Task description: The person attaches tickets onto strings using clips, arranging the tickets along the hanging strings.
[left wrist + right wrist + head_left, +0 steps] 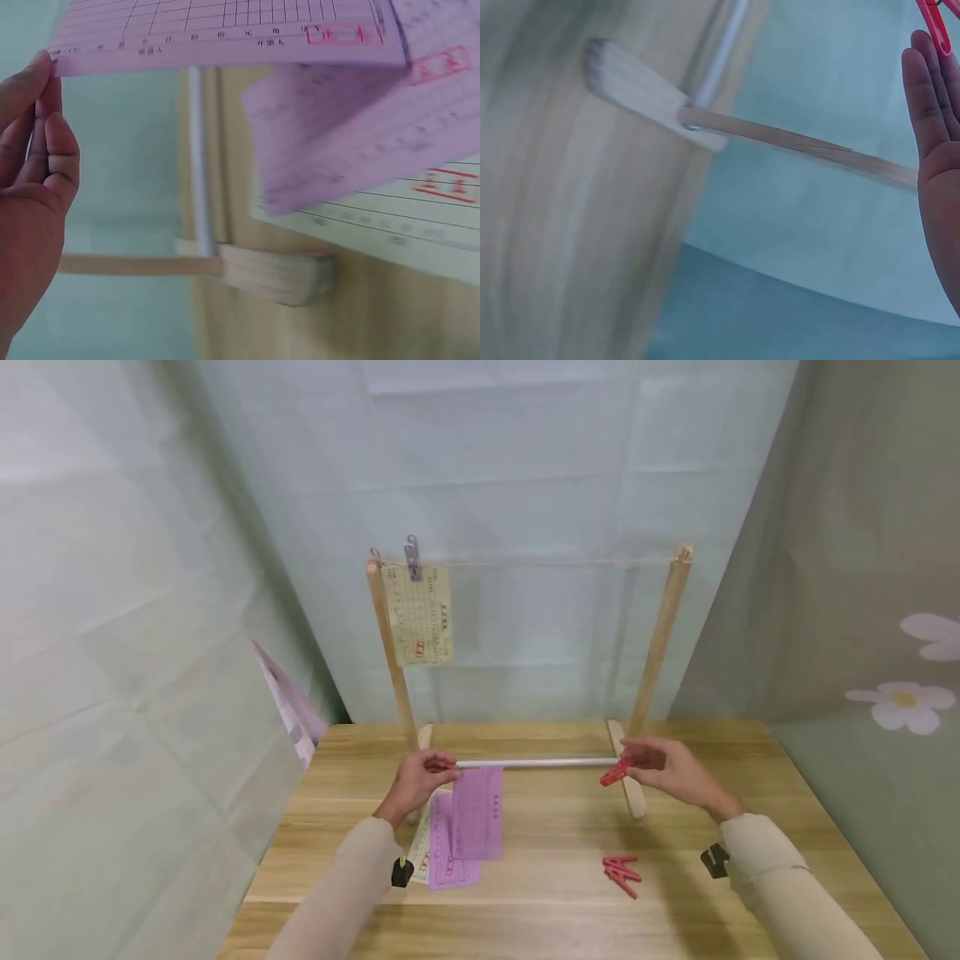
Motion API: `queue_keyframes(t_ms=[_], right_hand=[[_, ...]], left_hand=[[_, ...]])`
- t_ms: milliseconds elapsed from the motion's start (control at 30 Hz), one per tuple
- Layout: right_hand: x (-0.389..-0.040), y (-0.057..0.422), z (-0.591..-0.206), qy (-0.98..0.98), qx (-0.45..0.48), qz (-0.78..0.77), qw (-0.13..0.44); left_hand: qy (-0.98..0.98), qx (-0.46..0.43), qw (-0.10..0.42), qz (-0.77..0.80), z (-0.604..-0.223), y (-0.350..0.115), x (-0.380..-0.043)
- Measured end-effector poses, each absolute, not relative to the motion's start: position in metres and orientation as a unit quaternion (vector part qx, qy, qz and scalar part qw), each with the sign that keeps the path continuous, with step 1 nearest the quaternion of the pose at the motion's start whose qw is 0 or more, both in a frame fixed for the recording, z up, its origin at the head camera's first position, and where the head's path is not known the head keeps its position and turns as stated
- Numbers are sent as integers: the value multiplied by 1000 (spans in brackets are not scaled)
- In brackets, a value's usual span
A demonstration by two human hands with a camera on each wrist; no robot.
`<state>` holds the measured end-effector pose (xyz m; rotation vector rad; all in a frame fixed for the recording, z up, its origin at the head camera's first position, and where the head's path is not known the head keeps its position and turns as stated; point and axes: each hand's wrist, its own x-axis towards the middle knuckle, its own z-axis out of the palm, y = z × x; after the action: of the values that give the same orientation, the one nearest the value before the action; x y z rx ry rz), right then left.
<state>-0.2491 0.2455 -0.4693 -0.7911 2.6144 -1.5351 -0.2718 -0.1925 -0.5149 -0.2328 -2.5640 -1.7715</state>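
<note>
My left hand (423,777) pinches a top corner of a purple printed slip (477,818), raised above the table. In the left wrist view, finger and thumb grip that slip (225,37) at its corner. Beneath it lie another purple slip (454,875) and a pale yellow slip (422,852), partly covered. My right hand (675,772) holds a red clothespin (615,772) by the fingertips, near the rack's right foot. The right wrist view shows only part of this clothespin (934,26) at the top edge. More red clothespins (621,872) lie on the table below the right hand.
A wooden rack has a left post (392,643), a right post (660,639) and a white crossbar (547,763) low between them. Along its top runs a string (555,562). A grey clip (413,560) holds a pale yellow slip (420,618) there, at the left.
</note>
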Motion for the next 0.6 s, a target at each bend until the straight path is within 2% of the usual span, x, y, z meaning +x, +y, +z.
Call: queue_keyframes(t_ms=[167,333,600], right_hand=[[-257,240,-442,856,-251,-453,8],[-266,233,-419,860,-270,-433,-14],[-276,221,-386,859,-282,-427,-15]], left_hand=[[-820,-102,6,-563,-490,-187,-277],[-824,-125,22,-552,-467,-182,-282],[-829,-131,28,-542,-429,-181,-292]])
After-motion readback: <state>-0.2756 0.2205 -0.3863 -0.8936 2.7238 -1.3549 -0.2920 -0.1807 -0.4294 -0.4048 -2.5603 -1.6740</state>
